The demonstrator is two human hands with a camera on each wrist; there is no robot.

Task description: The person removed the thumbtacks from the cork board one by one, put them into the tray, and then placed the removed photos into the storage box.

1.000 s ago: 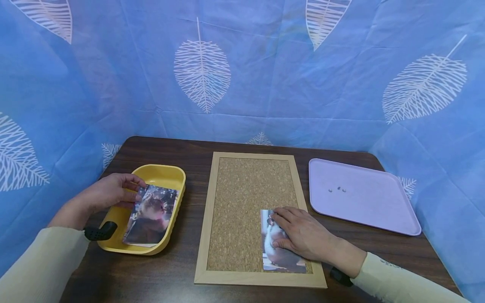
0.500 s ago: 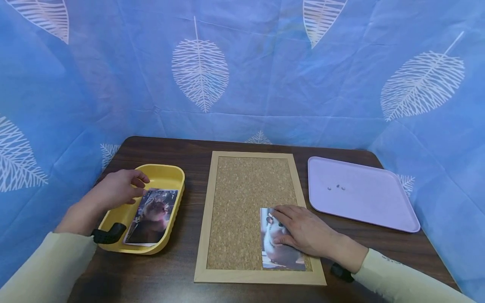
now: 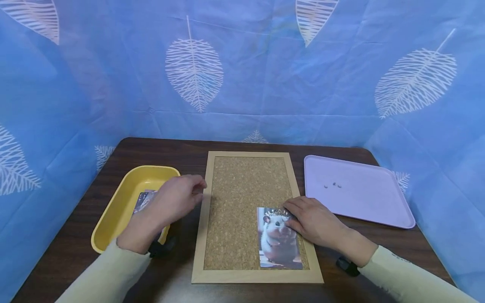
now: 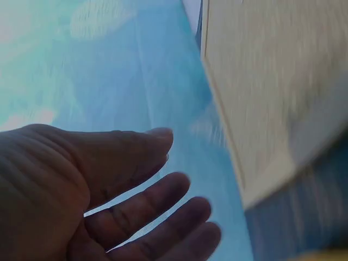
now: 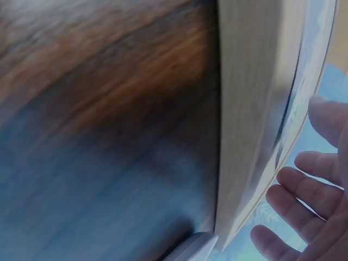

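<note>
My left hand (image 3: 176, 200) is over the right side of the yellow bin (image 3: 113, 214), its fingertips near the left rail of the framed corkboard (image 3: 235, 189). Its fingers are loosely bent around empty air, as the left wrist view shows. Partly hidden behind that forearm, a dark photo print (image 3: 141, 201) lies in the bin. At the corkboard's lower right lies a photo print of a crowned hamster (image 3: 278, 246). My right hand (image 3: 318, 221) is at this print's upper right corner, thumb and fingertips over the edge. In the right wrist view its fingers (image 5: 296, 212) are relaxed and spread.
A lilac tray (image 3: 363, 202) with several small metallic bits (image 3: 334, 185) stands right of the corkboard. All of it sits on a dark wooden table (image 3: 159, 151), with a blue leaf-patterned cloth (image 3: 242, 75) hanging behind and at the sides.
My left hand has left the photo in the bin and swung right toward the corkboard. My right hand has slid up and right, uncovering more of the hamster photo.
</note>
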